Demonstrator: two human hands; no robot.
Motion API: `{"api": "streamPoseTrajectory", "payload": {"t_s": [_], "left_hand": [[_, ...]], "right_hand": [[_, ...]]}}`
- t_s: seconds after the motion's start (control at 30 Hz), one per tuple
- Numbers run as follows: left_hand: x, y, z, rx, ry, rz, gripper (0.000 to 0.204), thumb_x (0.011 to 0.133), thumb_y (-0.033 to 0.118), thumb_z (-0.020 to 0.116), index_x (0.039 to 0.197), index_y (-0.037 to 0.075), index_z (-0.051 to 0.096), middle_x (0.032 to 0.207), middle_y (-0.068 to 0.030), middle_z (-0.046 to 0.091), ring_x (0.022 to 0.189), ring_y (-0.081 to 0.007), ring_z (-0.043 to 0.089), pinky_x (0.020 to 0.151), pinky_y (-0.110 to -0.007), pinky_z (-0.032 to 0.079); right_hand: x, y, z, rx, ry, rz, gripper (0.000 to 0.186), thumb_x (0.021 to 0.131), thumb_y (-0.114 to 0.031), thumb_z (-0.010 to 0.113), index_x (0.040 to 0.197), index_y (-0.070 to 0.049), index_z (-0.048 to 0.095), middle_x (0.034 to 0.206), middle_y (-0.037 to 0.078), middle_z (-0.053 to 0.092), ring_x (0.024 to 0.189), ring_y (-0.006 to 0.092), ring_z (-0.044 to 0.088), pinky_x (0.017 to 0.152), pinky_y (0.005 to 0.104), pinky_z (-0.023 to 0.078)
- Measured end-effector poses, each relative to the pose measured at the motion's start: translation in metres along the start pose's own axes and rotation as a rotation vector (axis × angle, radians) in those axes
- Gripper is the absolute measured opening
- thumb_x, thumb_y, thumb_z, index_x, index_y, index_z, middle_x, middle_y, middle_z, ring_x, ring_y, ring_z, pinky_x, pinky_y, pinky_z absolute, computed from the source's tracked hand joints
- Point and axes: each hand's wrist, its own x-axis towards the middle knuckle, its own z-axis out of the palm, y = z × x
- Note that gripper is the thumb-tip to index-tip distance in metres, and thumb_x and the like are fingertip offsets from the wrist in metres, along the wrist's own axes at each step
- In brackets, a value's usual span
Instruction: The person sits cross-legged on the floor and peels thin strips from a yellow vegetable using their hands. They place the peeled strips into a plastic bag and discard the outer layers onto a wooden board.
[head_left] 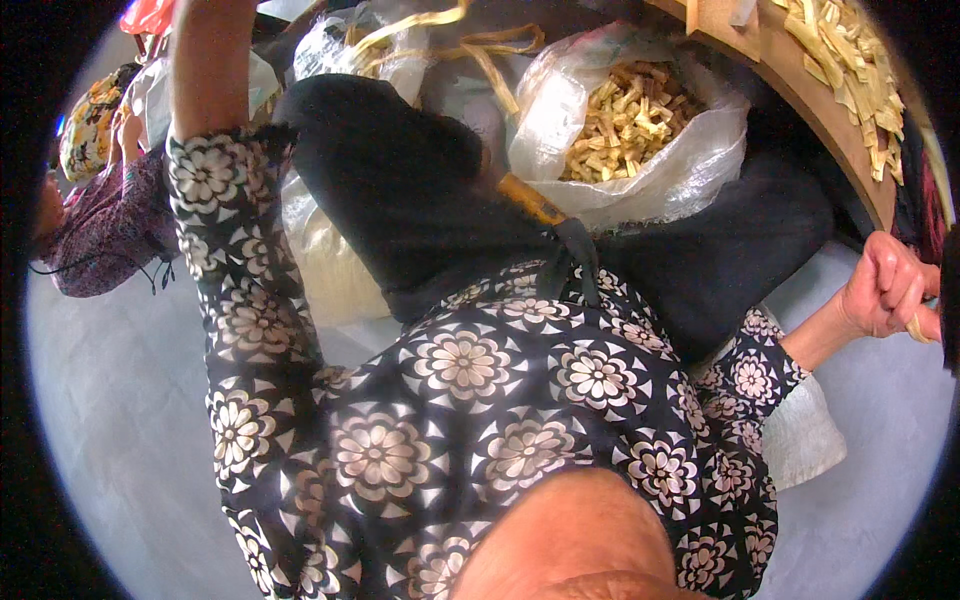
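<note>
My right hand [885,290] is closed in a fist at the far right edge. A small pale yellowish end [915,327] shows by its fingers, but I cannot make out what it belongs to. My left forearm [212,70] reaches up past the top edge at the upper left, and the hand itself is outside the picture. Between my legs stands a translucent white plastic sack [690,165], its mouth spread around many short, pale yellow chopped pieces [625,120]. A tool with a yellow-brown handle [530,200] lies at my lap, touching the sack's near side.
A wooden board with a curved rim [830,130] at the upper right bears a heap of pale yellow strips [850,60]. Long yellowish strips [490,50] lie near another plastic bag [350,50]. Another person's patterned sleeve [115,230] shows at left, above the grey floor [120,400].
</note>
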Motion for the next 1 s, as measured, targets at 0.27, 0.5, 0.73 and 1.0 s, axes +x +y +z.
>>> {"api": "streamPoseTrajectory", "payload": {"t_s": [0.27, 0.5, 0.73, 1.0], "left_hand": [[-0.086, -0.046, 0.043, 0.077, -0.625, -0.076, 0.051, 0.073, 0.021, 0.067, 0.117, 0.005, 0.047, 0.113, -0.0059, 0.053, 0.099, -0.0168, 0.051, 0.085, -0.030, 0.042], [-0.092, 0.038, -0.003, -0.623, -0.088, -0.099, 0.070, 0.070, 0.034, 0.063, 0.124, -0.003, 0.036, 0.116, -0.0185, 0.047, 0.097, -0.0279, 0.052, 0.085, -0.039, 0.041], [-0.099, 0.017, -0.013, -0.533, 0.121, 0.051, 0.063, 0.072, 0.033, 0.060, 0.120, -0.003, 0.038, 0.113, -0.0174, 0.049, 0.096, -0.0270, 0.053, 0.084, -0.038, 0.041], [-0.107, -0.001, -0.029, -0.482, 0.212, 0.048, 0.056, 0.074, 0.031, 0.057, 0.115, -0.003, 0.041, 0.109, -0.0161, 0.050, 0.094, -0.0260, 0.053, 0.083, -0.037, 0.042]], "right_hand": [[-0.009, 0.079, -0.021, -0.347, -0.028, 0.419, 0.054, 0.082, -0.044, 0.050, 0.113, 0.000, 0.048, 0.042, -0.011, 0.030, 0.041, 0.0026, 0.022, 0.047, 0.0204, 0.020], [-0.021, 0.126, -0.013, -0.703, 0.123, 0.594, 0.044, 0.086, -0.036, 0.048, 0.093, 0.006, 0.059, 0.044, -0.008, 0.038, 0.040, 0.0005, 0.030, 0.042, 0.0172, 0.022], [-0.032, 0.137, -0.041, -0.553, 0.052, 0.559, 0.016, 0.083, -0.013, 0.051, 0.093, -0.006, 0.061, 0.101, 0.014, 0.059, 0.048, -0.0003, 0.037, 0.043, 0.0116, 0.028], [-0.026, 0.127, -0.034, -0.655, 0.054, 0.526, 0.013, 0.081, -0.013, 0.054, 0.089, -0.003, 0.058, 0.098, 0.009, 0.060, 0.057, 0.0008, 0.043, 0.046, 0.0145, 0.031]]}}
